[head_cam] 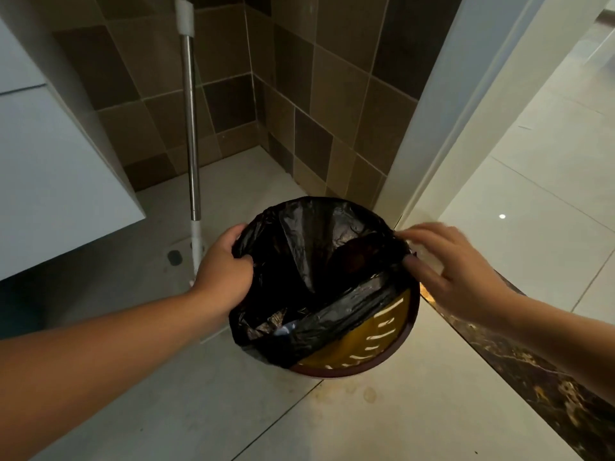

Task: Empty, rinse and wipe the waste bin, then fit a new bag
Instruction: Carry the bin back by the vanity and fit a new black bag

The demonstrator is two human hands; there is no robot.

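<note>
A round waste bin (372,364) with a dark red rim and slotted yellow inner wall stands on the tiled floor in front of me. A black plastic bag (316,261) lies over most of its opening; the near right part of the rim is bare. My left hand (223,264) grips the bag's edge at the bin's left rim, fingers curled over it. My right hand (442,261), slightly blurred, pinches the bag's edge at the right rim with thumb and fingertips.
A mop with a metal handle (191,128) leans in the tiled corner behind the bin. A white cabinet (50,168) juts out at the left. A white door frame (432,128) and a dark marble threshold (519,364) lie to the right.
</note>
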